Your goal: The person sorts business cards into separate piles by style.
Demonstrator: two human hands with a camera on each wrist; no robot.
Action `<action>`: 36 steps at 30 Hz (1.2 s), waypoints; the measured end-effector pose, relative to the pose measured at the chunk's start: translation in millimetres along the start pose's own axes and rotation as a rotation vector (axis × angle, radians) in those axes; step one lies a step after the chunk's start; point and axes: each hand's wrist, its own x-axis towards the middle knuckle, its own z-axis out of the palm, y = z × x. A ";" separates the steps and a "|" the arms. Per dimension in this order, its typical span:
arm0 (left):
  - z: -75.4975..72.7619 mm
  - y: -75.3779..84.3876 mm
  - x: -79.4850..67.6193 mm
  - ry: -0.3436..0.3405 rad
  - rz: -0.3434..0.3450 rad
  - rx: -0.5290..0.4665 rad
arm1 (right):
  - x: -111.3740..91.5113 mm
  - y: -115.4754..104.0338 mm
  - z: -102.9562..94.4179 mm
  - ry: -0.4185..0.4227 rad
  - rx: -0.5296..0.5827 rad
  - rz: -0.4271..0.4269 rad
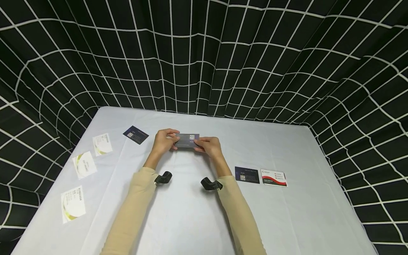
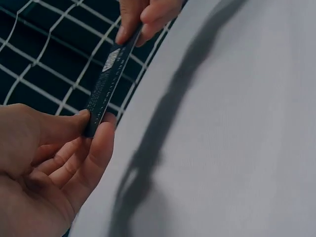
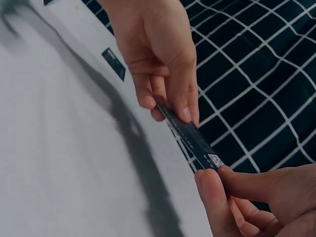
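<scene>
Between both hands is a dark blue business card (image 1: 186, 140) with a QR code and small print, raised off the table and tilted. My left hand (image 1: 163, 142) pinches its left end between thumb and fingers; in the left wrist view the left hand (image 2: 54, 158) has the thumb on the printed face. At the other end, my right hand (image 1: 209, 144) pinches the card, its thumb near the QR code. The right wrist view shows the card (image 3: 185, 134) edge-on, with a narrow gap along its lower side; whether it is one card or several I cannot tell.
A dark card (image 1: 135, 135) lies beyond the left hand. White cards with gold curves (image 1: 84, 165) lie down the table's left side. Right of the right forearm, a dark card (image 1: 247, 175) sits beside a red-and-white card (image 1: 274, 177). Black grid-patterned curtain (image 1: 204, 63) surrounds the white table (image 1: 185, 219).
</scene>
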 end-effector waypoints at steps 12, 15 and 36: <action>25.4 28.3 -14.1 -0.086 -0.018 -0.003 | -21.6 -1.8 -41.1 0.002 -0.006 0.012; 34.0 31.5 -16.8 -0.105 -0.028 -0.004 | -27.0 -0.3 -51.5 0.011 -0.035 0.010; 104.9 33.3 -41.2 -0.199 -0.004 -0.007 | -67.5 20.7 -122.1 0.166 -0.192 -0.033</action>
